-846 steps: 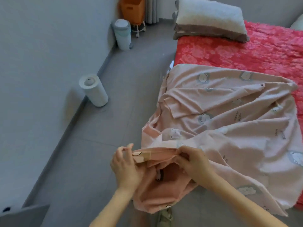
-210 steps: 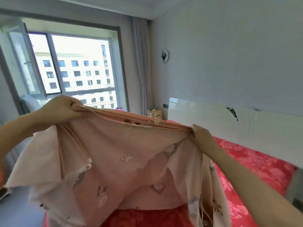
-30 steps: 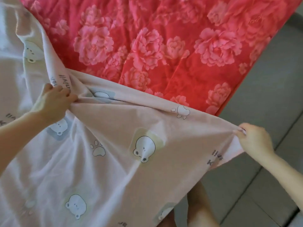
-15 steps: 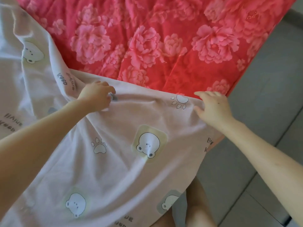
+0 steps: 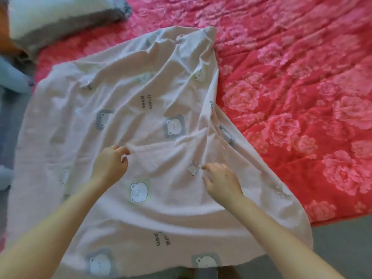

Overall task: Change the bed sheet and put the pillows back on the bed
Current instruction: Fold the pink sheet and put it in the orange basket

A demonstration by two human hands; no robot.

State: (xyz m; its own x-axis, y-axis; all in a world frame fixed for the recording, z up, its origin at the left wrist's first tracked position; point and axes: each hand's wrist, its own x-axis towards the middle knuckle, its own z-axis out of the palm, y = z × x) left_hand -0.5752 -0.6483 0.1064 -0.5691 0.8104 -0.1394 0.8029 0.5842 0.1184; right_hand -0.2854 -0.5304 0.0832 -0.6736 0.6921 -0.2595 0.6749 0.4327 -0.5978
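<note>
- The pale pink bear-print sheet lies rumpled and partly doubled over the near left part of the red floral cover. Its lower edge hangs past the cover's near edge toward the person.
- The left hand, above the cover's near left area, has its fingers curled and pinches a raised ridge of the sheet.
- The right hand, closer to the cover's bare red expanse, has loosely bent fingers with the tips at the cloth by a paw print. Blur makes it impossible to tell whether they pinch or merely touch.
- A white-and-grey pillow sits at the cover's far left corner; grey floor shows past its near right edge.
- The step in hand looks like spreading the fresh sheet. Most of the cover remains bare, so the next move likely calls for a firm grip on a free edge and a pull toward the cover's right side.
</note>
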